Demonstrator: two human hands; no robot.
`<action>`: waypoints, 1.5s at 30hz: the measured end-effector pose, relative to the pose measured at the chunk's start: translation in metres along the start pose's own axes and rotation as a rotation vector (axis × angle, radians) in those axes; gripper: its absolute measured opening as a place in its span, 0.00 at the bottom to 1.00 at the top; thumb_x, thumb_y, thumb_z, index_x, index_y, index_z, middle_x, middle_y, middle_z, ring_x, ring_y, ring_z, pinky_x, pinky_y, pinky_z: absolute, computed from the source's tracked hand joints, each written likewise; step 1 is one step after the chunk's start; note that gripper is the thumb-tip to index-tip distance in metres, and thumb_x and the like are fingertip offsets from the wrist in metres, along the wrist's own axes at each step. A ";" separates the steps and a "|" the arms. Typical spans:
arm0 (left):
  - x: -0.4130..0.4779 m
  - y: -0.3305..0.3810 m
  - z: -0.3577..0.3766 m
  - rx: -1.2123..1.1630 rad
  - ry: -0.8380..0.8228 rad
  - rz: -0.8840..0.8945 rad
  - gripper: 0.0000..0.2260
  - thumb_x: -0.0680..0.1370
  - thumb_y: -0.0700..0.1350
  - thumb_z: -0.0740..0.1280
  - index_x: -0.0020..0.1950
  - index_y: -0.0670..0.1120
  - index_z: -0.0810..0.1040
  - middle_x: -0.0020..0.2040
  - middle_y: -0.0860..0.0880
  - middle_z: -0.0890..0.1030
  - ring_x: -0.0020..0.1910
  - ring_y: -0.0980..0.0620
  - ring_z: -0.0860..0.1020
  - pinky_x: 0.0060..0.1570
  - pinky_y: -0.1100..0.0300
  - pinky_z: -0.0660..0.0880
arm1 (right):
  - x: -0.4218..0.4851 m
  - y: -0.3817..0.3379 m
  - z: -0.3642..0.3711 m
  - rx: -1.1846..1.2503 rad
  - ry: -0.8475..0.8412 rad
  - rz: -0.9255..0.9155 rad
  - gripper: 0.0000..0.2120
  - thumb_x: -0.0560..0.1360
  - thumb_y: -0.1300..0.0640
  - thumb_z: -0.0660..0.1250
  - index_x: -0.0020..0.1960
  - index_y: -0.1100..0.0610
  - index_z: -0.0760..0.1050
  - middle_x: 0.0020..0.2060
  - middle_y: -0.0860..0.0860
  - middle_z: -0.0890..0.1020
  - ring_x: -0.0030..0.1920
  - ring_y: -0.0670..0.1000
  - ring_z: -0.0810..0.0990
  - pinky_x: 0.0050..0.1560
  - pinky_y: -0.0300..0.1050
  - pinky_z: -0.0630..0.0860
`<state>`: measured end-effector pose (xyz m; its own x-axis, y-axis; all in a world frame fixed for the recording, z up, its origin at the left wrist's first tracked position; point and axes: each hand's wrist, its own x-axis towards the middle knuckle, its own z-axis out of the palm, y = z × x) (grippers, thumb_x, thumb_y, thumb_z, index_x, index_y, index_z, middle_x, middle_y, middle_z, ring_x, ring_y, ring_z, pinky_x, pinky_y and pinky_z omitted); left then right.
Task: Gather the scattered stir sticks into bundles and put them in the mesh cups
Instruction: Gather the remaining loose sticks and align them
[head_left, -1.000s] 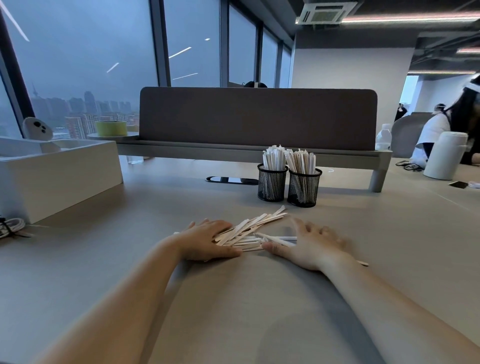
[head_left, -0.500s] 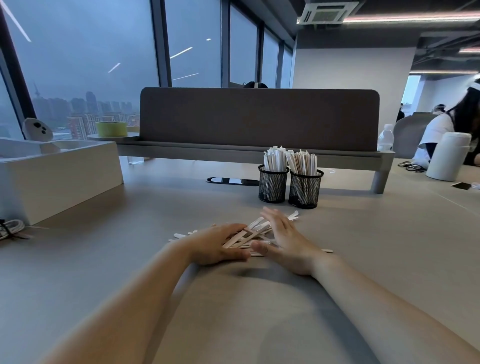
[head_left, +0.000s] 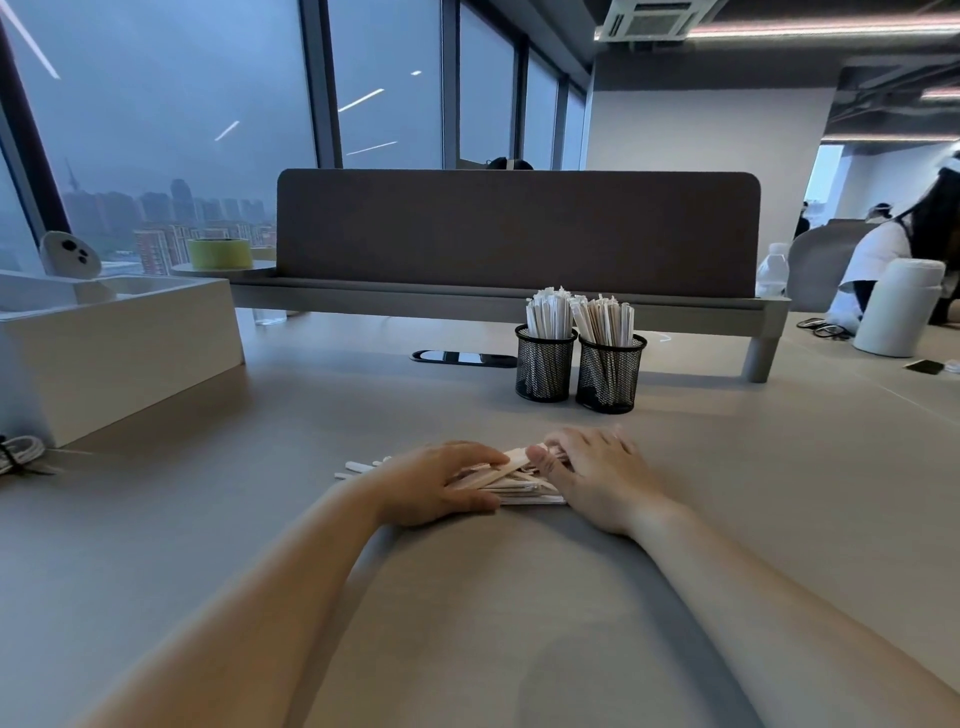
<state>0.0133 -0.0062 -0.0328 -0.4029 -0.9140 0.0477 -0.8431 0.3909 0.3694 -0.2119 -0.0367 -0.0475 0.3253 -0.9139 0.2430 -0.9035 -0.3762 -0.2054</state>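
Since a second ago the hands have swept inward: left hand (head_left: 441, 483) and right hand (head_left: 597, 478) now press together on a heap of stir sticks (head_left: 506, 475), a few strays left of the left hand. Beyond them stand two stick-filled mesh cups (head_left: 545, 364). Bare table (head_left: 753, 493) lies open on both sides.

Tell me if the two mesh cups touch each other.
Cannot tell. In the head view the left mesh cup and right mesh cup overlap at their rims, hiding any gap.
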 end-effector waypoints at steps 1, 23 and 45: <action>0.000 -0.001 0.000 -0.002 0.011 -0.004 0.25 0.75 0.61 0.66 0.71 0.60 0.67 0.72 0.57 0.69 0.70 0.56 0.68 0.71 0.56 0.64 | 0.000 0.000 0.000 0.007 0.033 0.010 0.38 0.69 0.28 0.39 0.64 0.48 0.71 0.64 0.49 0.74 0.67 0.52 0.68 0.70 0.50 0.56; -0.010 -0.006 0.006 0.000 0.083 -0.316 0.46 0.65 0.72 0.66 0.77 0.53 0.56 0.75 0.49 0.62 0.75 0.46 0.57 0.75 0.49 0.56 | -0.002 -0.003 0.003 0.399 -0.040 0.196 0.48 0.67 0.25 0.44 0.74 0.57 0.59 0.73 0.56 0.67 0.71 0.55 0.67 0.70 0.50 0.64; -0.002 0.002 0.002 0.006 0.064 -0.211 0.49 0.61 0.74 0.65 0.76 0.53 0.59 0.74 0.50 0.66 0.72 0.48 0.64 0.72 0.52 0.60 | -0.011 -0.011 -0.003 0.067 -0.301 -0.069 0.70 0.42 0.14 0.52 0.77 0.50 0.52 0.78 0.48 0.54 0.78 0.51 0.48 0.77 0.51 0.45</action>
<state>0.0113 -0.0029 -0.0344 -0.1937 -0.9806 0.0289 -0.9084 0.1904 0.3722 -0.2063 -0.0219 -0.0448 0.4621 -0.8863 -0.0315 -0.8595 -0.4388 -0.2622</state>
